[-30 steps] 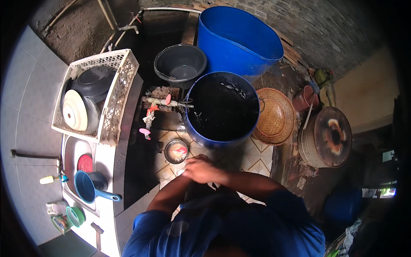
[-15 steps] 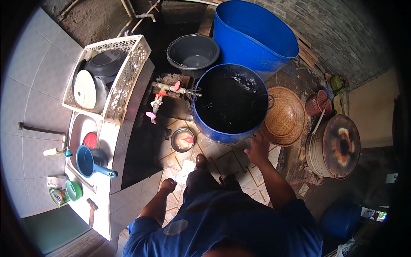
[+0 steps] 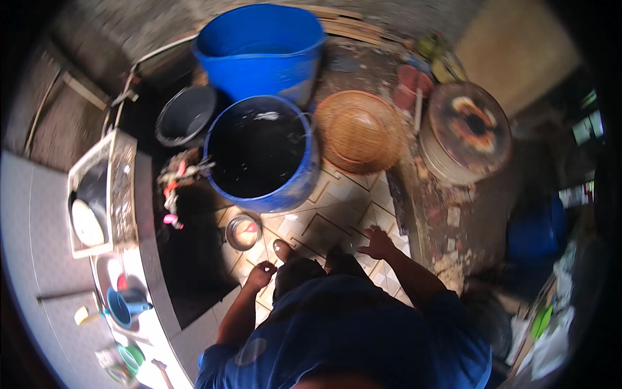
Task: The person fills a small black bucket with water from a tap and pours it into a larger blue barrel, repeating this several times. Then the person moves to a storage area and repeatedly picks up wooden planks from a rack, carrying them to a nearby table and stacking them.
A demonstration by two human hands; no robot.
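My left hand (image 3: 262, 275) hangs in front of my left side with its fingers curled in. What it holds, if anything, is hidden. Over the patterned tiles, my right hand (image 3: 378, 244) is open, its fingers spread and nothing in them. A blue drum (image 3: 310, 175) of dark water stands ahead, apart from both hands. Nearest to my left hand on the floor is a small metal pan (image 3: 234, 242) with pale liquid and a red utensil (image 3: 251, 227) in it. To the right of the drum lies a round woven bamboo basket (image 3: 363, 133).
Behind the drum stand a larger blue tub (image 3: 265, 71) and a black basin (image 3: 186, 115). A rusty-topped round drum (image 3: 471, 123) is at the right. Along the left runs a sink counter with a dish rack (image 3: 123, 194) and a blue dipper (image 3: 118, 308). Pink-handled taps (image 3: 173, 221) jut out beside it.
The view has turned right, so the drum and tubs sit further left. My right hand has moved away from the drum's rim. My left hand stays curled.
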